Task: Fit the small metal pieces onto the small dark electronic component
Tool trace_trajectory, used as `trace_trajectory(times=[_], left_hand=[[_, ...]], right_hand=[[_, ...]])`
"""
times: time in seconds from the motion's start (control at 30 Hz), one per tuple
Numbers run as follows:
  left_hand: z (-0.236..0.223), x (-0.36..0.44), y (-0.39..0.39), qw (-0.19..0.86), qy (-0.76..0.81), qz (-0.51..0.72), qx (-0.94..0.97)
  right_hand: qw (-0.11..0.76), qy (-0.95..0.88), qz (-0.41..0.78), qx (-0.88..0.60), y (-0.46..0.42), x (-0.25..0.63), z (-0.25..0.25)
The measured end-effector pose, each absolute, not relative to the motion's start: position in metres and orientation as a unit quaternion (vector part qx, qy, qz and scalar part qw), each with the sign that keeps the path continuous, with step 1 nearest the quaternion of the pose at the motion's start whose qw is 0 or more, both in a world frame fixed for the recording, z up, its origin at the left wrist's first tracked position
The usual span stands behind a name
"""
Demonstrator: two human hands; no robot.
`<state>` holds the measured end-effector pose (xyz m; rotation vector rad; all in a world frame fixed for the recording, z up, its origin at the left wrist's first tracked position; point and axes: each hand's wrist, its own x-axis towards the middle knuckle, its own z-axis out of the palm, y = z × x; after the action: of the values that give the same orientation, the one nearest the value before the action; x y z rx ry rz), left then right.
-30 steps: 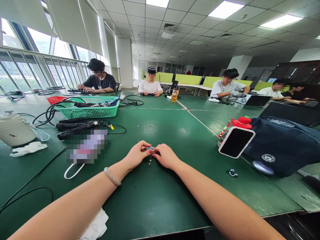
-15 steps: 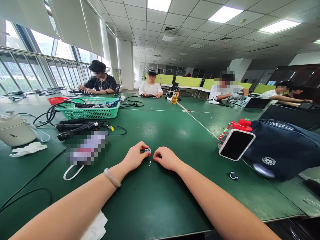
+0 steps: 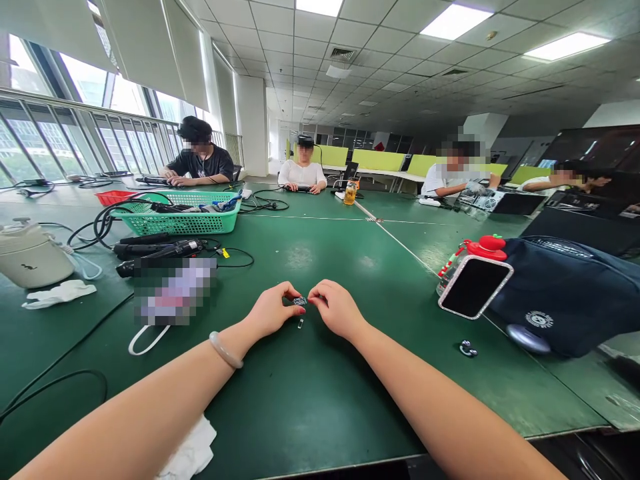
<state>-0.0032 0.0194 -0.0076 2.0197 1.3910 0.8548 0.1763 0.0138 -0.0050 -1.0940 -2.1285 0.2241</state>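
The left hand (image 3: 273, 310) is reaching over the green counter (image 3: 280, 413), its grip narrow, thumb and fingertips holding a small patterned piece (image 3: 299, 301) just above or on the surface; which of the two, the view is not showing clearly. The right hand (image 3: 340, 308) is facing it from the other side, thumb and forefinger sitting close together just beside the patterned piece; whether this second grip is pinching anything, I cannot tell. Just below the patterned piece, nearer the wearer, a tiny pale piece (image 3: 301, 324) is lying on the counter between the two hands. A pale bracelet (image 3: 225, 350) is circling the left wrist, and a crumpled white tissue (image 3: 193, 450) is showing partly behind the left forearm. Off to the left, a blurred purple item (image 3: 175, 293) is lying in front of some black gear (image 3: 157, 253), with a teal basket (image 3: 227, 221) of cables and tools standing behind and a beige container (image 3: 33, 260) resting near the edge of view. To the right, a phone (image 3: 475, 287) is leaning upright before a red-topped bottle (image 3: 487, 247), beside a dark blue bag (image 3: 570, 293). Across the counter, a person in a dark shirt (image 3: 203, 160) and a person in a white top (image 3: 302, 175) are sitting.
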Motion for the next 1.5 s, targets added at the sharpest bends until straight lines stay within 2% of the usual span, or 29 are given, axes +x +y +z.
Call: trace_trajectory(times=[0.43, 0.7, 0.9, 1.07, 1.17, 1.37, 1.5], left_hand=[[-0.004, 0.0, 0.017, 0.256, 0.5, 0.305, 0.769], [-0.009, -0.006, 0.024, 0.244, 0.549, 0.331, 0.728], [-0.015, -0.013, 0.034, 0.25, 0.588, 0.363, 0.679], [-0.014, -0.012, 0.033, 0.256, 0.588, 0.355, 0.68], [-0.013, -0.011, 0.032, 0.266, 0.584, 0.355, 0.68], [-0.015, -0.01, 0.035, 0.297, 0.538, 0.387, 0.687], [-0.015, -0.008, 0.034, 0.309, 0.511, 0.4, 0.695]], right_hand=[[0.292, -0.872, -0.025, -0.391, 0.012, 0.171, -0.007], [0.307, -0.857, -0.002, -0.413, 0.007, 0.171, -0.004], [0.235, -0.879, 0.022, -0.414, 0.008, 0.161, -0.014], [0.214, -0.889, 0.031, -0.403, 0.009, 0.151, -0.021], [0.228, -0.886, 0.036, -0.403, 0.011, 0.154, -0.02], [0.344, -0.832, 0.037, -0.433, 0.014, 0.165, -0.014], [0.386, -0.813, 0.037, -0.435, 0.014, 0.166, -0.013]])
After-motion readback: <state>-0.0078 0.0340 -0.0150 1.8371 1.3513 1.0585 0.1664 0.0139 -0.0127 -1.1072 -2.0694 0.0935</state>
